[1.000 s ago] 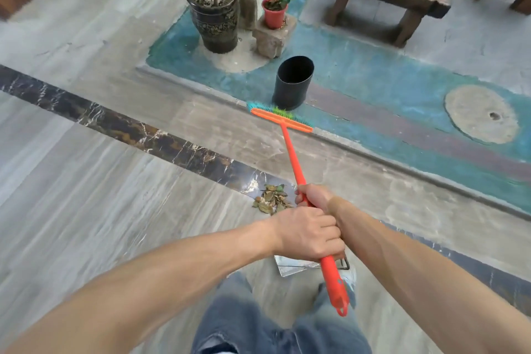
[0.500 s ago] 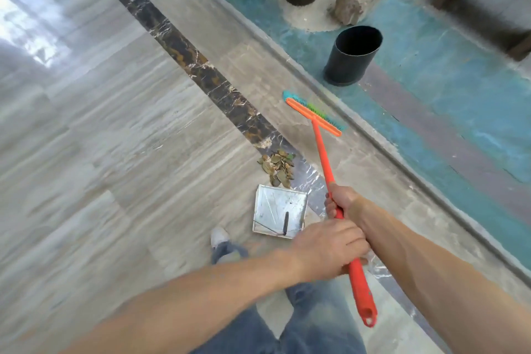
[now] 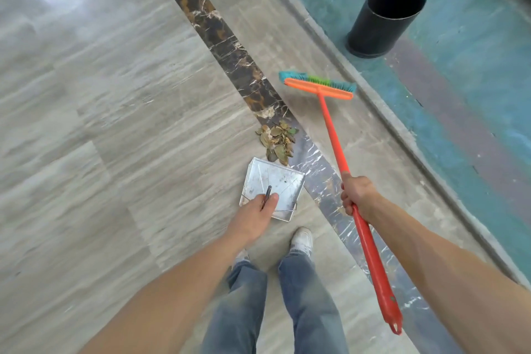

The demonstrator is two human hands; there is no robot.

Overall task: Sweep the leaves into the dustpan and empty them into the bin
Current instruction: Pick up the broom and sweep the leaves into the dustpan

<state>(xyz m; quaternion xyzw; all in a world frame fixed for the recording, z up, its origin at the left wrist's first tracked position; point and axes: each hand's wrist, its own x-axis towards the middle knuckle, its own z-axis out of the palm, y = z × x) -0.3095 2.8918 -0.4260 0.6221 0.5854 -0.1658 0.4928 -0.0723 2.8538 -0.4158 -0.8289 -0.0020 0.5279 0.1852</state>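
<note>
Head view, looking down at a grey stone floor (image 3: 100, 123). The right hand (image 3: 356, 195) is wrapped round the orange broom (image 3: 333, 135) about midway along the handle; fingers are curled tight on it. The broom head, orange with teal and green bristles, is seen far of the hand, near the raised curb (image 3: 382, 118); whether the bristles touch the floor cannot be told. The free handle end sticks out near and right, past the forearm.

The left hand (image 3: 255, 218) is placed at the near edge of the dustpan (image 3: 275, 181), with thumb and fingers pinching its thin dark handle (image 3: 266, 197). The dustpan, a flat metal tray, is seen flat on the floor, open edge turned far toward the leaves (image 3: 277, 139). The leaves are gathered in one small brown pile just beyond the pan, touching or almost touching its far edge, lying partly on the dark marble strip (image 3: 230, 37) that runs diagonally across the floor.

The bin (image 3: 382, 23), a black cylinder with open top, is stood far right on the teal painted ground (image 3: 474, 37), beyond the curb, well apart from the leaves and pan.

Jeans (image 3: 310, 310) and a white shoe (image 3: 301, 238) are visible near centre, just behind the pan.
</note>
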